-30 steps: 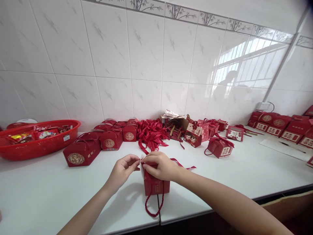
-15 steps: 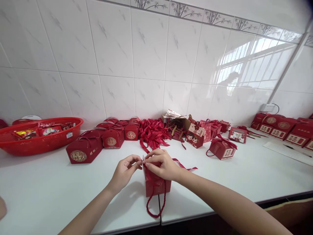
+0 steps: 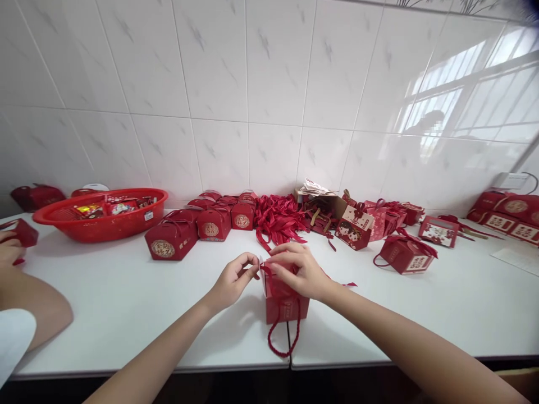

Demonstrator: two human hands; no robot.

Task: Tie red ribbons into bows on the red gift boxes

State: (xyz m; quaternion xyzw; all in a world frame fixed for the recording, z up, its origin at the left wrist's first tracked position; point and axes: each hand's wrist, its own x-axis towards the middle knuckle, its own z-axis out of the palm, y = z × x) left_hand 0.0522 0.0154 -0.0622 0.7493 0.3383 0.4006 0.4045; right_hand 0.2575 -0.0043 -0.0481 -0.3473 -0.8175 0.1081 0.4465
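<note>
A red gift box [image 3: 287, 312] stands upright in front of me across the seam of two tables. A red rope handle [image 3: 283, 354] hangs down its near side. My left hand [image 3: 238, 280] is closed in a pinch at the box's upper left edge, at a thin red ribbon [image 3: 265, 269] by the pale upright flap. From the right, my right hand [image 3: 301, 272] reaches over the top of the box, its bent fingertips gripping at the same flap and partly hiding the ribbon. Another ribbon end lies on the table behind my right wrist.
A red plastic basket [image 3: 105, 227] with wrapped snacks stands at the left. Finished-looking red boxes [image 3: 172, 235], a heap of red ribbons [image 3: 280, 216] and a carton [image 3: 332, 205] line the tiled wall. At the far left, another person's hand [image 3: 10, 249] holds a red box.
The view has shifted left and tilted down. More of another person's arm shows at the left, with a red box in hand. My hands keep nearly the same hold at the box's edge.
</note>
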